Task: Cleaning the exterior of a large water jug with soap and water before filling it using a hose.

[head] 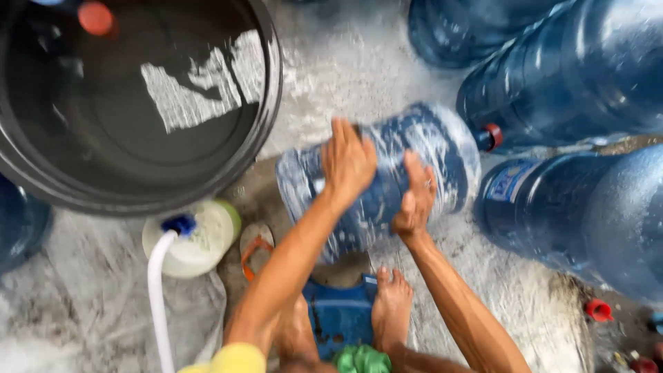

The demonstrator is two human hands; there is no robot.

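A large blue water jug point(442, 148) lies on its side on the wet floor, blurred and covered with suds, its red-capped neck point(492, 136) pointing right. My left hand point(347, 160) presses on the jug's upper middle; something dark may be under the fingers, but I cannot tell what. My right hand point(416, 197) rests flat against the jug's near side. My bare feet point(391, 307) stand on a blue mat point(340, 314) just below the jug.
A big black tub of water point(138, 186) fills the upper left. A pale container point(200, 238) with a blue fitting and white hose point(157, 297) sits below it. Several more blue jugs point(580, 69) crowd the right side. Small red caps point(598, 310) lie at lower right.
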